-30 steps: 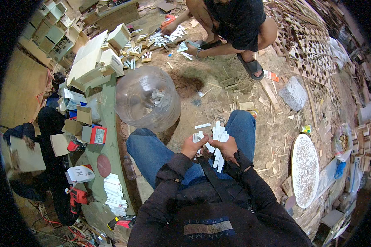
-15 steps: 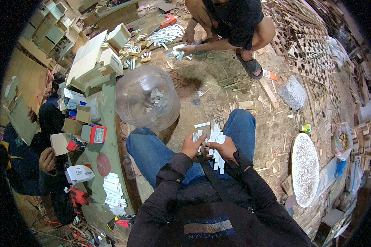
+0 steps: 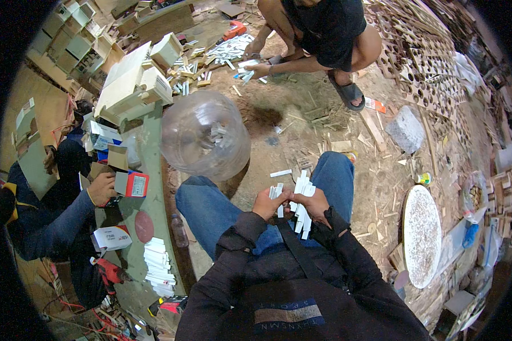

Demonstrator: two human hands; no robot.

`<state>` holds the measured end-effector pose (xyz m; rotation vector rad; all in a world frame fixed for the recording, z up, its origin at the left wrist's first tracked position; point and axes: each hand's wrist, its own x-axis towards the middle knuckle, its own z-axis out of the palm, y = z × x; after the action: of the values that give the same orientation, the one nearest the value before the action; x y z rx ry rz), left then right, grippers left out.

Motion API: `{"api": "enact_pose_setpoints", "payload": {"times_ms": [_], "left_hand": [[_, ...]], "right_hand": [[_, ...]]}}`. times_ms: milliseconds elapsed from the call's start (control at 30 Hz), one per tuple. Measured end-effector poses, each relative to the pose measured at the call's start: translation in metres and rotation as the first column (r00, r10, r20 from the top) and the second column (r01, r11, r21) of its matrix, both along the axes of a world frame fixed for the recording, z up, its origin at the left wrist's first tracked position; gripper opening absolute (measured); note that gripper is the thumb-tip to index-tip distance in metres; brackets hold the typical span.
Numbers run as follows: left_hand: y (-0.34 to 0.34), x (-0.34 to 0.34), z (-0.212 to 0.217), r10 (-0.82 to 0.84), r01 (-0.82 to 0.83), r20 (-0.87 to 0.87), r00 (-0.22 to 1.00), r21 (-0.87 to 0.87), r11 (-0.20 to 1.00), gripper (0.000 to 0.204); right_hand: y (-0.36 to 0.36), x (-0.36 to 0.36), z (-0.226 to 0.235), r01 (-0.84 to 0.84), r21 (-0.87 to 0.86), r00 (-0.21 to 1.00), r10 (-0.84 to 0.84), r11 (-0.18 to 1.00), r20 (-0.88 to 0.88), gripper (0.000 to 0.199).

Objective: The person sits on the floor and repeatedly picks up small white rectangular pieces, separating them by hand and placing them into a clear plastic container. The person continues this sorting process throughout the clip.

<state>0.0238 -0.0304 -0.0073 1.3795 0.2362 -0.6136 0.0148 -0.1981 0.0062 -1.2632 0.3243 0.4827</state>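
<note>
My left hand (image 3: 265, 205) pinches a few narrow white strips (image 3: 276, 191), which stick out past its thumb. A thicker, uneven bundle of white strips (image 3: 305, 223) is gripped in my right hand (image 3: 315, 204), poking out above and below the fingers. Both hands meet over my lap, thumbs nearly touching. One loose white strip (image 3: 281, 173) lies just beyond the left hand. Ahead and to the left stands a clear plastic tub (image 3: 179, 150), with more white strips (image 3: 218, 133) inside.
A green bench (image 3: 164, 227) on the left bears a stack of white strips (image 3: 159, 264) and boxes. One co-worker (image 3: 324, 34) squats ahead, hands on strips; another's hand (image 3: 102, 188) is at a red box (image 3: 136, 184). A speckled oval board (image 3: 422, 236) lies right, among wood scraps.
My thumbs have drawn closer together, and a strip now reaches lower at my left hand. At left, the co-worker's hand has moved up to the red box.
</note>
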Motion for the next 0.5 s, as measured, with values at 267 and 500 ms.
{"api": "enact_pose_setpoints", "payload": {"times_ms": [267, 500], "left_hand": [[0.004, 0.001, 0.001, -0.039, 0.035, -0.062, 0.997, -0.058, 0.998, 0.025], [0.004, -0.002, -0.03, 0.083, -0.088, 0.077, 0.994, 0.064, 0.994, 0.025]], "right_hand": [[-0.002, 0.001, -0.01, 0.052, -0.083, 0.999, -0.052, 0.995, 0.006, 0.018], [0.001, -0.001, -0.009, 0.004, 0.017, 1.0, -0.004, 1.0, -0.023, 0.014]]}}
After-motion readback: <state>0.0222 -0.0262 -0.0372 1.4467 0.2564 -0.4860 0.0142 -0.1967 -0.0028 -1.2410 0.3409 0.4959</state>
